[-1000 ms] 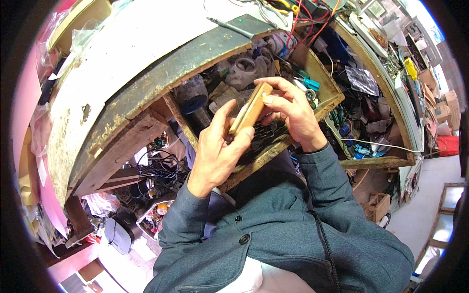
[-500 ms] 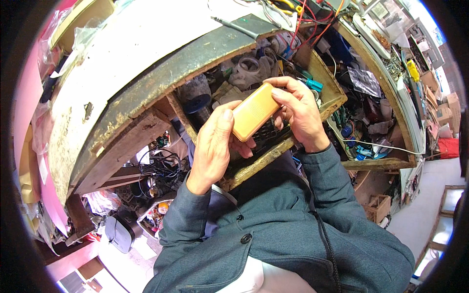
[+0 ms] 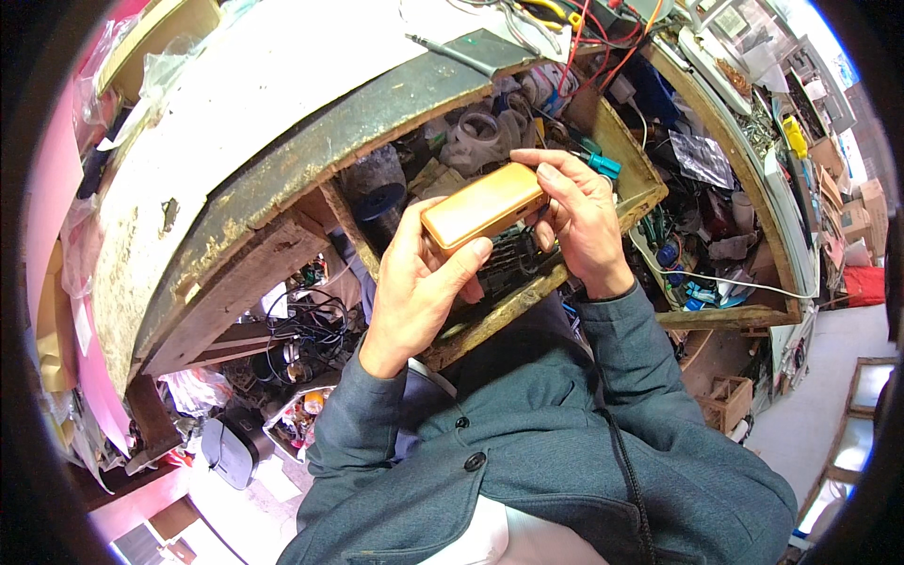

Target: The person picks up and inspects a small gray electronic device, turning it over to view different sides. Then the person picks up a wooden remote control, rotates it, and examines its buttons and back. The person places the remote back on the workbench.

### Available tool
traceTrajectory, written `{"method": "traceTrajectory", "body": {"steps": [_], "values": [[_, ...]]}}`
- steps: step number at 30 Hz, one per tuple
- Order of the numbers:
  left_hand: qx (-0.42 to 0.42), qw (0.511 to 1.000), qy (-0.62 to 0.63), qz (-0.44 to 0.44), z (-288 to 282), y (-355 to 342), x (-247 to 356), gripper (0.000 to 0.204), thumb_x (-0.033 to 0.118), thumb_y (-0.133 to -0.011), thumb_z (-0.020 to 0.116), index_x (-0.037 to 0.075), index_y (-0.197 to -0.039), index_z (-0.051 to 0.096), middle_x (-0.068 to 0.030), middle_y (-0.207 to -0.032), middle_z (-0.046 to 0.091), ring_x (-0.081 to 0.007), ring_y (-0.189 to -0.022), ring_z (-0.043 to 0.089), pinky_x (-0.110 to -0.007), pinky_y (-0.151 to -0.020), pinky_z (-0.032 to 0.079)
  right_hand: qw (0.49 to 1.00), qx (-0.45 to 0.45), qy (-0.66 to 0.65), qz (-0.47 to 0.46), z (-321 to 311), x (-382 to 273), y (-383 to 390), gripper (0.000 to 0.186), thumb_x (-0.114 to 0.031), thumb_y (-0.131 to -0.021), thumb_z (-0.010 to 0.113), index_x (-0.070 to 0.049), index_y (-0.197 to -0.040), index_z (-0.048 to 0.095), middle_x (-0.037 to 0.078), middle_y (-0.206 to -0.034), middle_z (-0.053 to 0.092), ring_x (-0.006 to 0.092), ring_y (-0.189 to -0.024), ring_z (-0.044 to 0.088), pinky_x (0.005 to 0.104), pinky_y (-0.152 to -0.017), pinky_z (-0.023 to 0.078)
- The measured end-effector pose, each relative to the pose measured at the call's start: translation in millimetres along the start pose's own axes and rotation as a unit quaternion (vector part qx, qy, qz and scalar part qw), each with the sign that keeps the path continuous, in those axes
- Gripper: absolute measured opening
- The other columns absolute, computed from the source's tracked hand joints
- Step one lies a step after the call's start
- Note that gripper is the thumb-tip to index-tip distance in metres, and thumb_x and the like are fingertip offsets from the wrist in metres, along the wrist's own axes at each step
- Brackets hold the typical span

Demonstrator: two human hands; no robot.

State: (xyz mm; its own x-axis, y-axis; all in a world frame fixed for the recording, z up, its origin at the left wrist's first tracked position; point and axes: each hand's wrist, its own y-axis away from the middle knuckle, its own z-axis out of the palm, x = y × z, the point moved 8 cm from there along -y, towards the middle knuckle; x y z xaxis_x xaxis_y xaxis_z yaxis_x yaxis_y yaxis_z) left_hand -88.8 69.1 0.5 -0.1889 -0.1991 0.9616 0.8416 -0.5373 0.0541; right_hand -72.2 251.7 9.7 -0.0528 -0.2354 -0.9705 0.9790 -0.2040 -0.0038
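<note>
A gold-orange rectangular case [image 3: 480,203] with rounded corners is held tilted between both hands, a long side edge showing. My left hand [image 3: 419,297] is closed on its left end, thumb along the lower edge. My right hand [image 3: 584,221] grips the right end, thumb and index finger at the corner; some fingertips are hidden. Beneath the case is an open wooden drawer [image 3: 513,301] holding a jumble of parts, a spool [image 3: 377,202], rolls [image 3: 476,127] and a teal tool [image 3: 603,166].
A worn worktop [image 3: 235,94] carries a probe [image 3: 452,52], pliers [image 3: 546,19] and red wires. A second drawer [image 3: 730,315] full of clutter stands right. Below left are tangled cables [image 3: 306,315] and a black case [image 3: 231,447]; boxes [image 3: 857,217] are stacked far right.
The case has been turned from a steep, edge-on angle through showing its grilled face to a flatter tilt with its smooth face up. Both hands have shifted their fingers around it.
</note>
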Motion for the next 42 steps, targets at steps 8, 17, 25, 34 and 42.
{"method": "traceTrajectory", "body": {"steps": [8,17,25,34,42], "values": [[-0.012,0.999,0.031,-0.027,0.0,1.0,-1.9,0.043,0.02,-0.099,0.066,0.001,-0.132,0.047,-0.0076,-0.09,0.064,-0.0113,-0.063,0.062,-0.024,-0.055,0.051,1.0,-0.019,-0.008,-0.019,0.2,-3.0,3.3,0.034,-0.019,-0.101,0.056,0.001,-0.127,0.063,0.006,-0.091,0.068,0.0043,-0.055,0.055,0.0184,-0.047,0.045],[-0.035,0.996,0.065,-0.059,-1.5,-0.8,-8.1,0.046,0.042,-0.104,0.052,0.002,-0.127,0.048,-0.0136,-0.088,0.065,-0.0171,-0.062,0.066,-0.027,-0.053,0.055,0.999,-0.03,-0.031,-0.025,-2.1,-5.7,6.0,0.041,-0.013,-0.095,0.056,0.003,-0.132,0.06,0.008,-0.083,0.068,0.0064,-0.052,0.054,0.0191,-0.049,0.045],[-0.032,0.995,0.062,-0.066,-2.9,-2.5,-12.7,0.047,0.044,-0.105,0.05,0.0,-0.122,0.051,-0.0143,-0.086,0.065,-0.0176,-0.062,0.066,-0.027,-0.054,0.055,0.999,-0.031,-0.034,-0.023,-3.4,-6.4,6.1,0.041,-0.013,-0.095,0.056,0.003,-0.132,0.061,0.008,-0.08,0.068,0.0062,-0.051,0.053,0.019,-0.048,0.045],[-0.028,0.996,0.057,-0.069,-2.7,-2.5,-12.2,0.049,0.046,-0.105,0.049,0.0,-0.121,0.051,-0.0145,-0.086,0.065,-0.0176,-0.062,0.066,-0.027,-0.055,0.055,0.999,-0.021,-0.013,-0.021,-3.2,-6.5,5.7,0.038,-0.016,-0.097,0.057,0.002,-0.13,0.062,0.007,-0.079,0.066,0.0057,-0.052,0.053,0.0181,-0.047,0.044],[-0.029,0.996,0.061,-0.06,-5.7,-2.1,-17.2,0.057,0.053,-0.105,0.046,-0.001,-0.125,0.052,-0.0162,-0.091,0.067,-0.019,-0.066,0.067,-0.028,-0.059,0.056,1.0,-0.015,-0.013,-0.016,-4.4,-3.0,4.3,0.037,-0.02,-0.099,0.058,0.003,-0.128,0.062,0.007,-0.08,0.065,0.0057,-0.054,0.054,0.0169,-0.045,0.044]]}}
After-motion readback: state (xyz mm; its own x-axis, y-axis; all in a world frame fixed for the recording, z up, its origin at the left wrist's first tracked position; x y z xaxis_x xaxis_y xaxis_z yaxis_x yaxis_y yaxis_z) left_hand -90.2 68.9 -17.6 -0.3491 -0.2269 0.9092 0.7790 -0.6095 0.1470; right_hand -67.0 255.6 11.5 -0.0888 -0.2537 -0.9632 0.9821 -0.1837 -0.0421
